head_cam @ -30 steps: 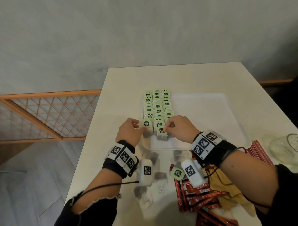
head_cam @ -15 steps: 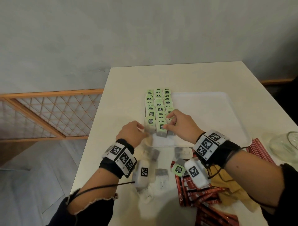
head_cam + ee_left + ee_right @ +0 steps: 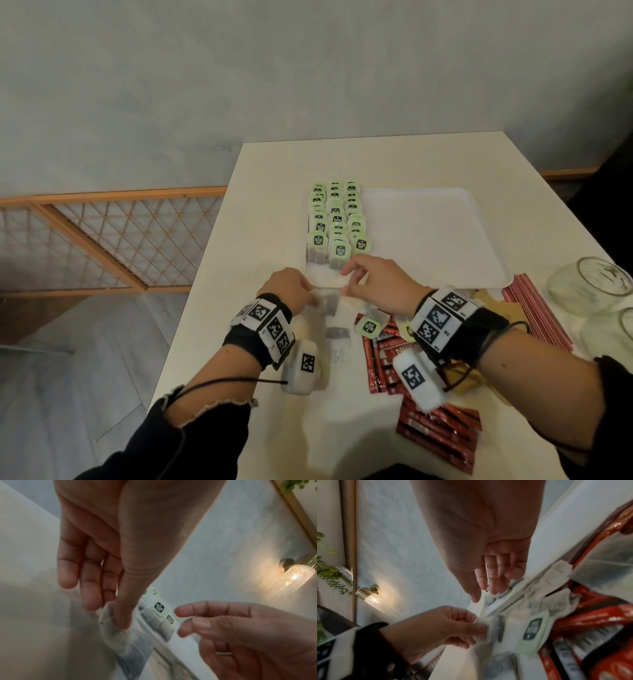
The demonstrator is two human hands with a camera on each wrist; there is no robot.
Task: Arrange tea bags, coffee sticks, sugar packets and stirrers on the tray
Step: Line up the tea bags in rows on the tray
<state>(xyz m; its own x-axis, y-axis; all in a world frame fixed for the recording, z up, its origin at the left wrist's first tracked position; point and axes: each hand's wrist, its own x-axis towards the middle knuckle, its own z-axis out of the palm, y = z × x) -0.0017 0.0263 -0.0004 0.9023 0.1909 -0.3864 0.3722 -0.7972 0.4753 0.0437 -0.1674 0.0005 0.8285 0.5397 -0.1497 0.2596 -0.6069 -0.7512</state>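
Your left hand (image 3: 289, 291) pinches a loose tea bag (image 3: 330, 304) between thumb and fingers (image 3: 89, 588), just below the tray's near rim at the centre of the head frame; the bag lies on the table (image 3: 404, 161), its grey pouch blurred. Your right hand (image 3: 380, 286) hovers just beside it with fingers loosely bent and holding nothing (the left wrist view shows its fingertips (image 3: 181, 612) apart from the bag).

Above both hands, three rows of green-tagged tea bags (image 3: 337, 219) stand packed along the left side of the white tray (image 3: 445, 233), whose right part is bare. A few more tea bags (image 3: 371, 325) lie on the table under and between your wrists, one with its green tag face up.

Lower right of the frame, red coffee sticks (image 3: 435, 431) lie in a loose heap, partly under your right wrist. Red stirrers (image 3: 537, 308) lie in a bundle right of the tray's near corner, with brown packets (image 3: 493, 301) beside them and glass jars (image 3: 589, 284) at the right edge.
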